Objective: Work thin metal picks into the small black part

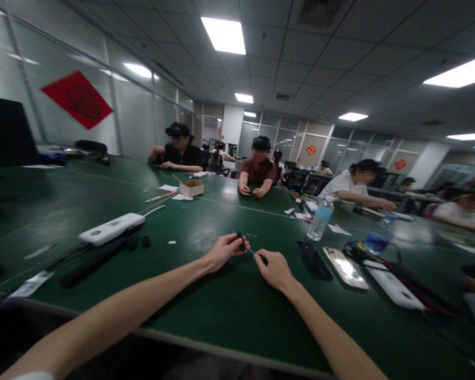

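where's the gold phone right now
In the head view, the gold phone lies on the green table, to the right of the right hand, between the dark phone and a white device.

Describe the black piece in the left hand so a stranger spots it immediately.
Over the green table, find the wearer's left hand near the picture's centre. The black piece is at its fingertips; unlike the black block lying farther left, it's held.
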`<state>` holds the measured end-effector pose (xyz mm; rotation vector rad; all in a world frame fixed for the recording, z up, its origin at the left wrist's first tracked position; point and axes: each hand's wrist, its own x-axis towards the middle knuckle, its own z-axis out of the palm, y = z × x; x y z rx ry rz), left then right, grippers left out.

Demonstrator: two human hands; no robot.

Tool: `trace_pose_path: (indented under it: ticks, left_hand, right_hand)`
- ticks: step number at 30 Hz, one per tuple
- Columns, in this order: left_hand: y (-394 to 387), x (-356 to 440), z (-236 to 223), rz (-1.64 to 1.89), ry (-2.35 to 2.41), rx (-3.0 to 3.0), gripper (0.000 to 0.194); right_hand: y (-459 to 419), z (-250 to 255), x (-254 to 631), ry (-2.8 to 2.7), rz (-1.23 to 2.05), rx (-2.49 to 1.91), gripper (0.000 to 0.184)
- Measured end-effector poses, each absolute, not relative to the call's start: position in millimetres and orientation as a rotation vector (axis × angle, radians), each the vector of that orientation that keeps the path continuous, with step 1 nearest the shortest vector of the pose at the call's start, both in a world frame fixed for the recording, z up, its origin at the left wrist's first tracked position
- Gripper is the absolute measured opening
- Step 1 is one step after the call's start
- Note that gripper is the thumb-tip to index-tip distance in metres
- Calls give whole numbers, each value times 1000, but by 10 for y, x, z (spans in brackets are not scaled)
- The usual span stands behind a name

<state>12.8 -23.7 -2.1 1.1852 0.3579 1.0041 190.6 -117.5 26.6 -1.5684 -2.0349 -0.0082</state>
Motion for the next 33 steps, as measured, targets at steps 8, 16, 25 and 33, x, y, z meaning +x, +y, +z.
trace_pose_path:
  ticks: [8, 16, 25, 33]
  left_hand:
    - [-202, 114, 18, 1038, 347, 1253, 37]
    - [-197, 121, 42, 1038, 389, 1344, 39]
    - [-226, 133, 53, 1048, 396, 1347, 40]
    - [-229, 124, 73, 1071, 353, 1301, 40]
  right_hand:
    - [-1069, 196, 1918, -1901, 471, -1439, 38]
    - [-1019, 130, 1937, -1693, 930, -1368, 41]
    - [-1052, 196, 1964, -1741, 860, -1416, 40]
    - [-1082, 236, 1973, -1889, 641, -1516, 37]
